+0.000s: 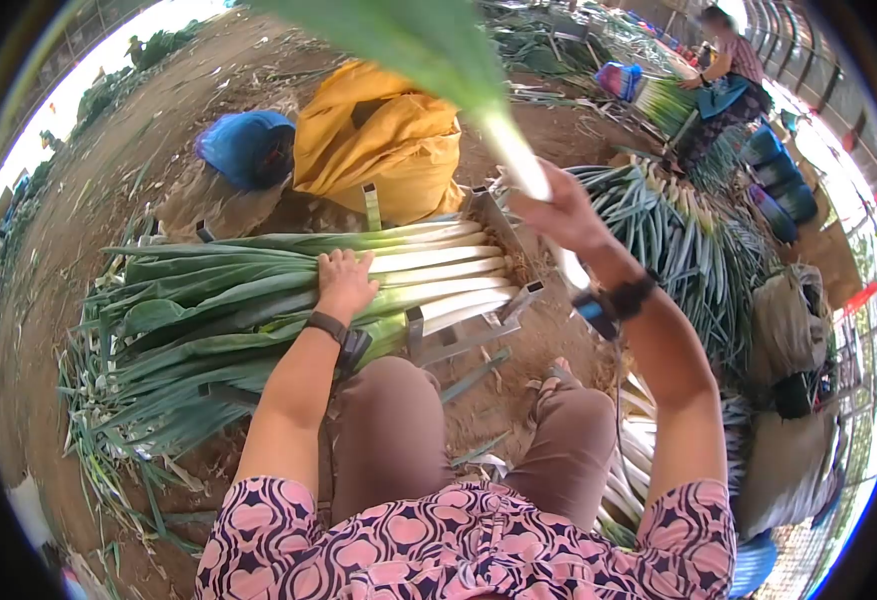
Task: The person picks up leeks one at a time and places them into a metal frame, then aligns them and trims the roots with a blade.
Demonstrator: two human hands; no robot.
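Note:
My left hand (346, 283) lies flat on a thick row of leeks (438, 268), fingers spread over the place where white stalks turn to green leaves. The leeks lie sideways in a metal frame (470, 342), root ends to the right against its upright plate. My right hand (564, 212) is raised to the right of the frame, closed around the white stalk of a single leek (514, 150). Its blurred green leaves reach up toward the top of the view, and its lower end shows below the hand.
Behind the frame stand a yellow sack (378, 145) and a blue plastic bag (246, 150). More leeks (673, 235) are heaped at my right, with others beside my right leg. A person (726, 75) sits at the upper right near a leek bundle. Leaf scraps litter the dirt floor.

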